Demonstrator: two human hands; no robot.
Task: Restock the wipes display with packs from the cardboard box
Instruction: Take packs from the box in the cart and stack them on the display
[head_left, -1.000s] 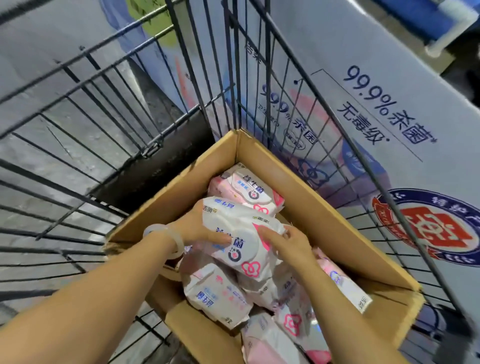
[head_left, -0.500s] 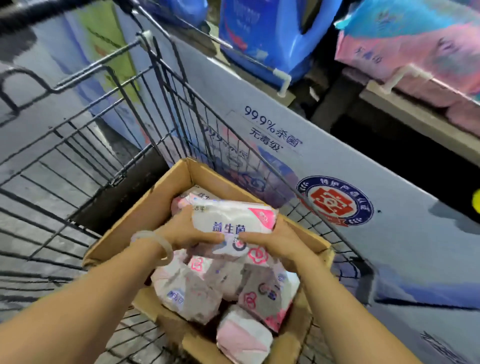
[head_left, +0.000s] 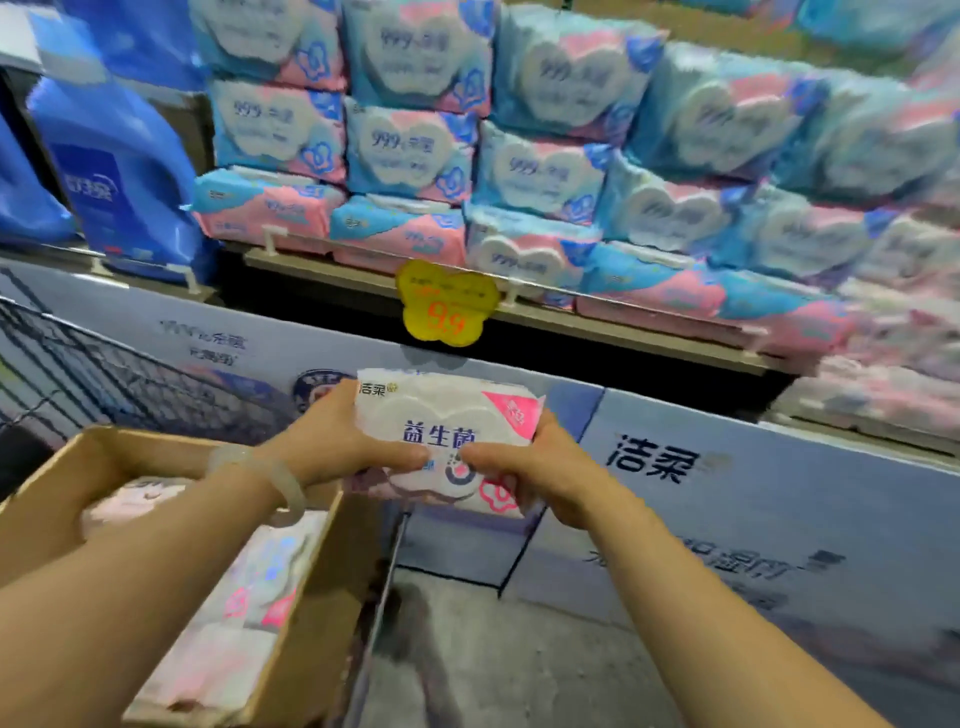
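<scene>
My left hand (head_left: 337, 441) and right hand (head_left: 535, 467) grip one white-and-pink pack (head_left: 447, 436) between them, thumbs on its face, fingers curled behind. I hold it in the air, past the far edge of the box (head_left: 291, 623), level with the printed panel (head_left: 727, 499) below the shelf (head_left: 571, 317). A pale bracelet (head_left: 275, 478) sits on my left wrist. More packs (head_left: 249, 587) lie in the box at lower left. Above, blue-and-pink stacked wipes (head_left: 545, 171) fill the shelf, a yellow price tag (head_left: 444, 304) hangs from its edge, and blue jugs (head_left: 119, 182) stand to the left.
</scene>
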